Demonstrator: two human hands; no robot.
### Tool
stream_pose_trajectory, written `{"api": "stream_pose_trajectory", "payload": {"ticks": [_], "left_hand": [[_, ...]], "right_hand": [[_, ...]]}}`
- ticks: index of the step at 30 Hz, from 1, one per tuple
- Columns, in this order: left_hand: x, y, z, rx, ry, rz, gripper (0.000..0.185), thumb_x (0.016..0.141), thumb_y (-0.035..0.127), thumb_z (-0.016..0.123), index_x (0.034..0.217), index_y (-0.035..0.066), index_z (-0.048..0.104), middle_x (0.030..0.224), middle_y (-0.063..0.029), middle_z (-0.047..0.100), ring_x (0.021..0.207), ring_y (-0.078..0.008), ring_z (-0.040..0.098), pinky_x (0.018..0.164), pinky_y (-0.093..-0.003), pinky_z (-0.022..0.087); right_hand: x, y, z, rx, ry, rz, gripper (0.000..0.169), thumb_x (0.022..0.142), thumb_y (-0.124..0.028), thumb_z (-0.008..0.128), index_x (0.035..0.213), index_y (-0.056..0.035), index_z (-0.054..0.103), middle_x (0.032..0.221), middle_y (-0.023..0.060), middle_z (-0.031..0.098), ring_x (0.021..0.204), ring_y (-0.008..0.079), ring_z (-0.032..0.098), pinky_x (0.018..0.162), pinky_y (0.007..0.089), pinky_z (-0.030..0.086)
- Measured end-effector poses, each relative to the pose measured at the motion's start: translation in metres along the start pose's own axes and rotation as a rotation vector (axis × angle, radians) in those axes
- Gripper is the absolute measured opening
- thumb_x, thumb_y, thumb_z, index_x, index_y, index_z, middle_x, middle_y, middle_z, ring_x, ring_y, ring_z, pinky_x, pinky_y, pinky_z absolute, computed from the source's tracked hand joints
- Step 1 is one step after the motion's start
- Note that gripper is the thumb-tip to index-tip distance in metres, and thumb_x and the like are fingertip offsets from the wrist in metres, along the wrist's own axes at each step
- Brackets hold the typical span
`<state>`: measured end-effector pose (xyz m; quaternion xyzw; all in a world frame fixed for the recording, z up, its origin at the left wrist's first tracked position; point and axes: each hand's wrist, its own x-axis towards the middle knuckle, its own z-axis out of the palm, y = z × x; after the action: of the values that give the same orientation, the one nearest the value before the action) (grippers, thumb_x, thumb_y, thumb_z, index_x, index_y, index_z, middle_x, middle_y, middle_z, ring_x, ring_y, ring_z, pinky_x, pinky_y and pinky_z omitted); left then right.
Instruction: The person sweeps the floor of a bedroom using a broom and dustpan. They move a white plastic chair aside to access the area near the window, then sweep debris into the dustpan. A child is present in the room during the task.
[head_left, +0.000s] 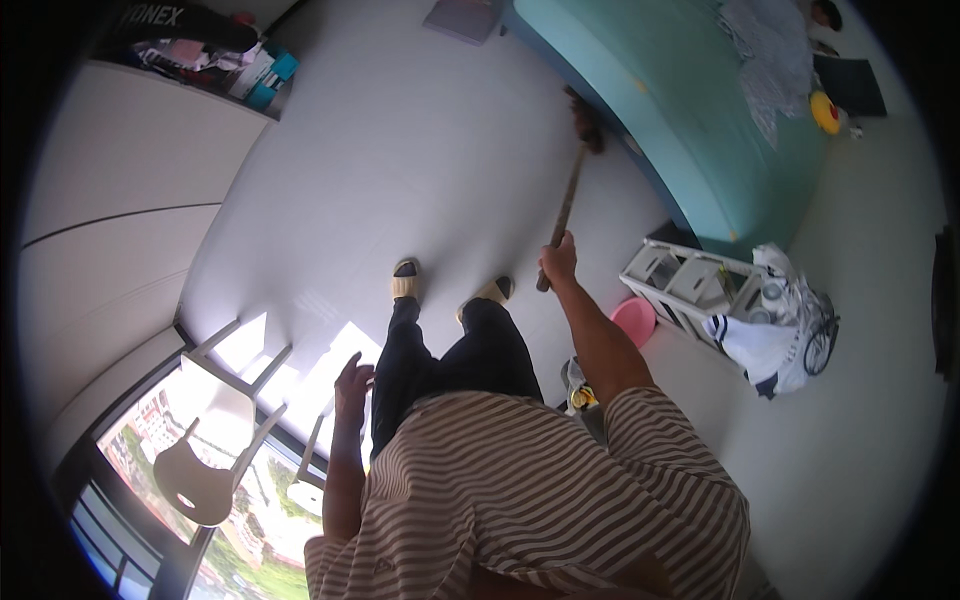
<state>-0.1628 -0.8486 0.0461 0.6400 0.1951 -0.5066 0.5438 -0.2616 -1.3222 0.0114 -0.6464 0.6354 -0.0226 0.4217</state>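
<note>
My right hand (558, 261) is closed around the upper part of a broom's wooden handle (570, 196). The broom's reddish-brown head (585, 124) rests on the grey floor, close beside the base of a bed with a teal mattress (675, 112). My left hand (355, 379) hangs beside my left thigh with its fingers apart and holds nothing.
A white slatted rack (694, 289) with bags on it stands past the bed's end, beside a pink basin (634, 321). White chairs (217, 409) stand by the window. A cabinet (135, 150) lines the left side. A purple-grey flat object (463, 19) lies at the top.
</note>
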Motion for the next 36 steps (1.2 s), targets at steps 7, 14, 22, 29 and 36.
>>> {"api": "stream_pose_trajectory", "payload": {"ticks": [7, 14, 22, 29, 36], "left_hand": [[-0.022, -0.100, -0.051, 0.020, 0.142, -0.250, 0.066, 0.084, 0.023, 0.061, 0.141, -0.005, 0.042, 0.102, -0.0104, 0.066, 0.090, -0.0174, 0.062, 0.077, -0.0308, 0.051], [-0.005, -0.140, -0.086, 0.389, 0.145, -0.280, 0.054, 0.086, 0.022, 0.058, 0.132, -0.006, 0.052, 0.097, -0.0150, 0.070, 0.084, -0.0164, 0.065, 0.069, -0.0318, 0.053], [0.031, -0.094, -0.091, 0.006, 0.082, -0.099, 0.054, 0.089, 0.018, 0.058, 0.135, -0.009, 0.047, 0.097, -0.0148, 0.068, 0.086, -0.0193, 0.065, 0.077, -0.0310, 0.054], [0.048, -0.092, -0.117, -0.023, -0.024, -0.102, 0.054, 0.089, 0.017, 0.055, 0.137, -0.006, 0.047, 0.088, -0.0061, 0.067, 0.077, -0.0123, 0.061, 0.069, -0.0266, 0.051], [0.088, -0.068, -0.127, 0.103, -0.134, -0.027, 0.056, 0.088, 0.018, 0.056, 0.139, -0.004, 0.046, 0.089, -0.0082, 0.067, 0.077, -0.0132, 0.061, 0.067, -0.0260, 0.049]], "right_hand": [[0.132, 0.028, 0.103, 0.033, -0.006, 0.008, 0.045, 0.079, -0.004, 0.058, 0.119, 0.0045, 0.038, 0.103, 0.0241, 0.058, 0.094, 0.0372, 0.064, 0.070, 0.0461, 0.056], [0.132, -0.014, 0.151, 0.020, -0.118, -0.051, 0.029, 0.083, 0.004, 0.047, 0.110, 0.0016, 0.037, 0.085, 0.0149, 0.052, 0.059, 0.0214, 0.056, 0.048, 0.0349, 0.049], [0.017, -0.032, 0.098, -0.205, -0.361, -0.012, 0.053, 0.077, 0.003, 0.051, 0.128, -0.0092, 0.045, 0.071, 0.0075, 0.053, 0.049, 0.0170, 0.053, 0.042, 0.0312, 0.045], [-0.164, -0.016, 0.019, 0.100, -0.394, 0.243, 0.072, 0.079, 0.003, 0.058, 0.146, -0.0095, 0.036, 0.062, 0.0055, 0.054, 0.042, 0.0140, 0.051, 0.035, 0.0310, 0.042], [-0.217, 0.005, -0.002, 0.171, -0.222, 0.282, 0.037, 0.084, 0.001, 0.054, 0.119, -0.0102, 0.049, 0.061, 0.0013, 0.047, 0.045, 0.0111, 0.049, 0.035, 0.0278, 0.041]]}}
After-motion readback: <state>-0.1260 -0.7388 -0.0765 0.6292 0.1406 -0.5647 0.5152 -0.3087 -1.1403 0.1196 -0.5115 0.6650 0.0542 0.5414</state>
